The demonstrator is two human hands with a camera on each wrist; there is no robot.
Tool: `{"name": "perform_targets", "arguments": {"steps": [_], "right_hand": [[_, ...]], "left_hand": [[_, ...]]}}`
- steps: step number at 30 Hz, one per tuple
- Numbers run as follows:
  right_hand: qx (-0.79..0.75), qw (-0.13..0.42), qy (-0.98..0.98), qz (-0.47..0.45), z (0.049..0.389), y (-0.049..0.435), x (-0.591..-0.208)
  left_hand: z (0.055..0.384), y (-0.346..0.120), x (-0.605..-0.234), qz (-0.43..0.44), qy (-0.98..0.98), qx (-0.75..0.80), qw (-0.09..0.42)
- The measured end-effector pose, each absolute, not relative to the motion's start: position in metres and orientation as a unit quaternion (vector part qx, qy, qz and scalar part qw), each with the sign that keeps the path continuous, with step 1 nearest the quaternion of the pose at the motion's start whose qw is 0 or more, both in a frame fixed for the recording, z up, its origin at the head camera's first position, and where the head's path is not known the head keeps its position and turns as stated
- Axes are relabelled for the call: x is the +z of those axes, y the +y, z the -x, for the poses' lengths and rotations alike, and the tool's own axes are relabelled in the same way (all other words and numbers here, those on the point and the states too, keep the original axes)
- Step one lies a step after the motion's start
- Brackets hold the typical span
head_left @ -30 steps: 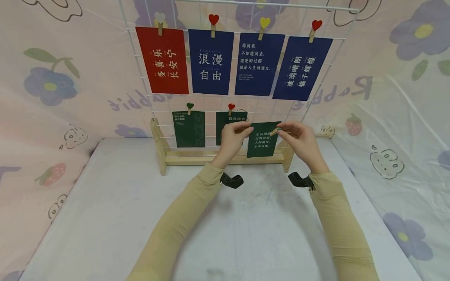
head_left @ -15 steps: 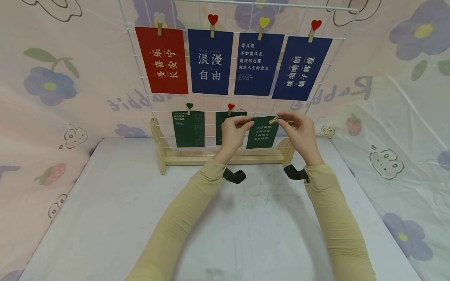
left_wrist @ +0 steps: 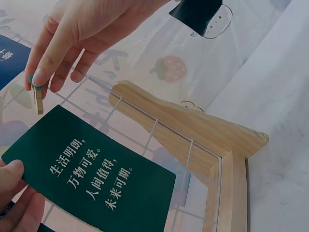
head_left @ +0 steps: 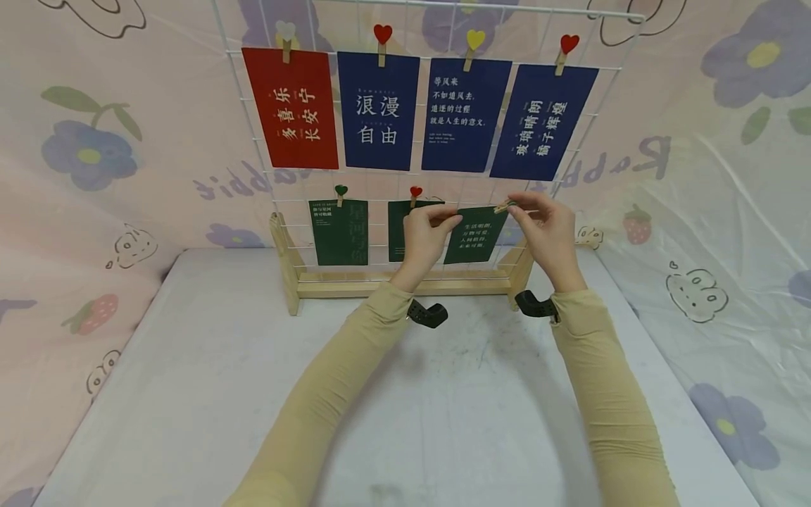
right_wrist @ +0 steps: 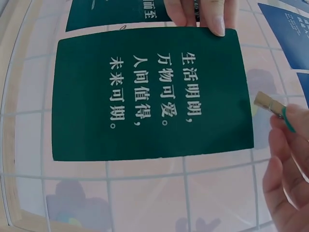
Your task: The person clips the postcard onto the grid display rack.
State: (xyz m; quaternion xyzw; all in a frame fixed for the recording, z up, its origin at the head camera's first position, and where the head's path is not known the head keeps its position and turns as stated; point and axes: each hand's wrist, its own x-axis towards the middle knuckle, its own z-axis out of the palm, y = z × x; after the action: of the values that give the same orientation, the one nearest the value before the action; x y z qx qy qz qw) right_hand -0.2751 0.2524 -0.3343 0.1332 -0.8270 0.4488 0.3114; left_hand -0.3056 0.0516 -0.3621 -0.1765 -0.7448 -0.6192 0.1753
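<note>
My left hand point(head_left: 426, 236) pinches the upper left corner of a green card point(head_left: 477, 236) with white lettering, in front of the lower part of a white wire grid point(right_wrist: 145, 176). In my right hand point(head_left: 543, 229) a small wooden clothespin point(right_wrist: 264, 101) with a green decoration is pinched between thumb and fingers. In the right wrist view the clothespin points at the card's top edge, with a small gap between them. To the left a second green card point(head_left: 396, 232), partly hidden by my left hand, hangs from a red heart clothespin point(head_left: 415, 193).
A red card point(head_left: 291, 109) and several blue cards point(head_left: 379, 111) hang in the upper row from heart clothespins. Another green card point(head_left: 338, 232) hangs lower left. The grid stands in a wooden base point(head_left: 405, 289) on a white table point(head_left: 222, 366), before a patterned cloth point(head_left: 95, 232).
The green card has risen and tilted toward the grid in my left hand. My right hand has moved up with the clothespin, which no longer overlaps the card's face.
</note>
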Motion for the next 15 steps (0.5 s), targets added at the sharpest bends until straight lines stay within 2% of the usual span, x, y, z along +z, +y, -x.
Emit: {"name": "perform_targets", "arguments": {"steps": [15], "right_hand": [[0.407,0.347,-0.834,-0.135,0.2798,0.2555,-0.3275]], "left_hand": [[0.3037,0.0603,-0.3605,0.178,-0.749,-0.604,0.205]]}}
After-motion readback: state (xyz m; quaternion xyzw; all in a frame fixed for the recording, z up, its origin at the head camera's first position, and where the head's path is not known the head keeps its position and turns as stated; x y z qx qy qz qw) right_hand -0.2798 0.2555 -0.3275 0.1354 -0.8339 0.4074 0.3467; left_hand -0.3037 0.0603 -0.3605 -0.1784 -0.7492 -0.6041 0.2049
